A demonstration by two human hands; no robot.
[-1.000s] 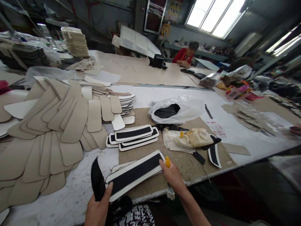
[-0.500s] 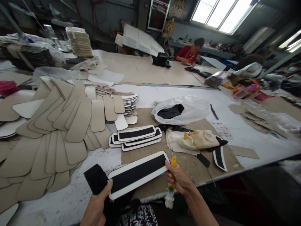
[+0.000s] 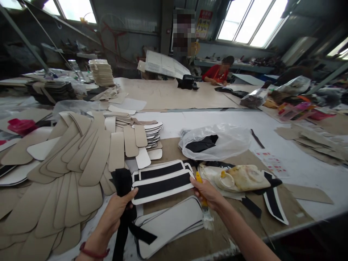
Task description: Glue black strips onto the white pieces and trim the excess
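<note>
A long white panel with rounded corners and a black strip down its middle spans both hands. My left hand pinches its left end, thumb on top. Beside that hand hangs a black fabric band; whether the fingers also grip it I cannot tell. My right hand pinches the panel's right end and also holds a brush with a yellow handle, bristles down. Just behind lie similar panels, partly covered by the held one. Nearer me, plain white panels rest on brown board, a black strip end across them.
Fanned beige panels fill the left side. A stained plastic container lies at right, near a curved white piece with black strip. Behind is a clear plastic bag. A person in red sits across the table.
Both hands have carried the panel forward, away from me, to over the similar panels. The plain white panels underneath now show. The camera view has tilted up.
</note>
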